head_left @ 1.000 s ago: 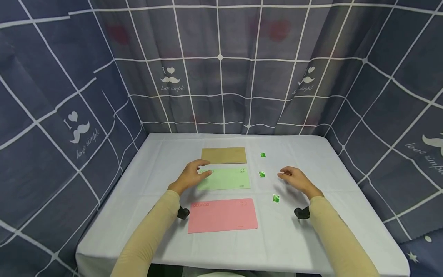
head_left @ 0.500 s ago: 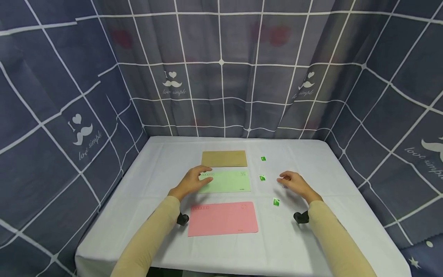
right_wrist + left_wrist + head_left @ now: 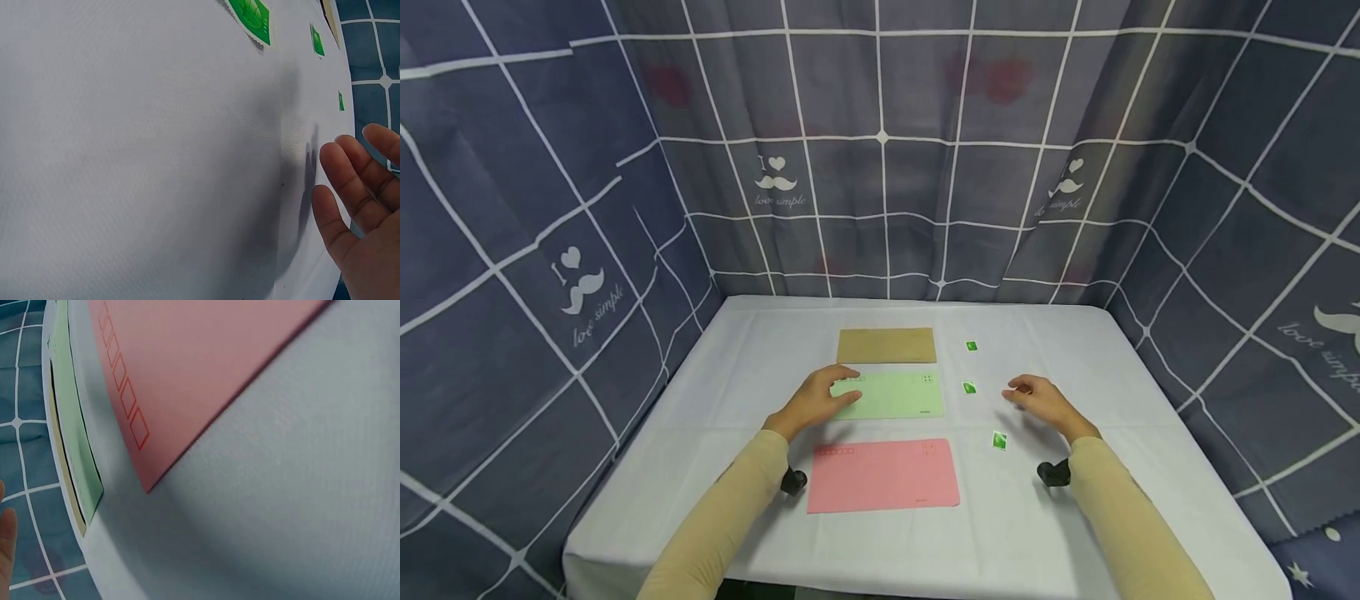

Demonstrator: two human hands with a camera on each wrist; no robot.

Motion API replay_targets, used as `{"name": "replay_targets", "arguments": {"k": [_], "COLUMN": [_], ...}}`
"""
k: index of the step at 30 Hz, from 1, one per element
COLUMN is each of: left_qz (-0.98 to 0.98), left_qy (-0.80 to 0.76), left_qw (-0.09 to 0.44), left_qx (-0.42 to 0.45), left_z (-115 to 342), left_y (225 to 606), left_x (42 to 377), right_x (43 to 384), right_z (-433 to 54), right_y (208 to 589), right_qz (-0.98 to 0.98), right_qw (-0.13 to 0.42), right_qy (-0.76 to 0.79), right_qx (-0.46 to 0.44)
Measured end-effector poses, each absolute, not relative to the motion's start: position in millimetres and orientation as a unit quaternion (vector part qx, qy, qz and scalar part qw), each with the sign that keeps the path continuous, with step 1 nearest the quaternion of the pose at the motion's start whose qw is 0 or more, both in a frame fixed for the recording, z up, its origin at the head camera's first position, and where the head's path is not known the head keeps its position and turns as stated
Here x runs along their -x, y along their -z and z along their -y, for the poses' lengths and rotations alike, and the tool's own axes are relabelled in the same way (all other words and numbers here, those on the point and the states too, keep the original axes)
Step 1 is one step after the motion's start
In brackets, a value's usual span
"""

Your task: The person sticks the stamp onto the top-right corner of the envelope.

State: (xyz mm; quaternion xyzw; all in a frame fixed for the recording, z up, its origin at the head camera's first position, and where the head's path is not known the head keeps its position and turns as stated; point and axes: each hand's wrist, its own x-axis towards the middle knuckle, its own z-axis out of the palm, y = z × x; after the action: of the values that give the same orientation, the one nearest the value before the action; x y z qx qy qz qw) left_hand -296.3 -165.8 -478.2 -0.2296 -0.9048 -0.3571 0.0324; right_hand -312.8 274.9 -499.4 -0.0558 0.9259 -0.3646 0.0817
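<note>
My left hand [image 3: 816,400] hovers at the left end of the green envelope [image 3: 898,396], fingers relaxed and thumb apart, holding nothing. Behind that envelope lies a tan envelope [image 3: 887,346]; nearer me is a pink envelope [image 3: 883,477], whose printed corner fills much of the left wrist view. My right hand [image 3: 1037,398] is raised over the cloth on the right with its fingers loosely bent and nothing in them. Between the hand and the envelopes, three small green stamps lie in a rough column: a far stamp [image 3: 972,346], a middle stamp [image 3: 969,387] and a near stamp [image 3: 999,441].
A white cloth [image 3: 1037,533] covers the table. Dark checked curtains [image 3: 880,167] enclose its back and both sides. Each wrist carries a small black camera, such as the right wrist camera [image 3: 1053,474].
The head view has tilted up slightly, so everything sits a little lower in the picture. Both hands keep nearly the same place over the table; envelopes and stamps have not moved.
</note>
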Motion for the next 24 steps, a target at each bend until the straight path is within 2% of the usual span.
{"name": "replay_targets", "arguments": {"k": [24], "left_qz": [0.915], "left_qy": [0.339], "left_qw": [0.012], "left_qx": [0.219], "left_z": [170.1], "left_y": [486.4], "left_x": [279.8], "right_x": [315.5], "right_z": [-270.1], "right_y": [501.5], "right_qz": [-0.921], "right_qw": [0.094], "right_qy": [0.372], "right_qx": [0.063]}}
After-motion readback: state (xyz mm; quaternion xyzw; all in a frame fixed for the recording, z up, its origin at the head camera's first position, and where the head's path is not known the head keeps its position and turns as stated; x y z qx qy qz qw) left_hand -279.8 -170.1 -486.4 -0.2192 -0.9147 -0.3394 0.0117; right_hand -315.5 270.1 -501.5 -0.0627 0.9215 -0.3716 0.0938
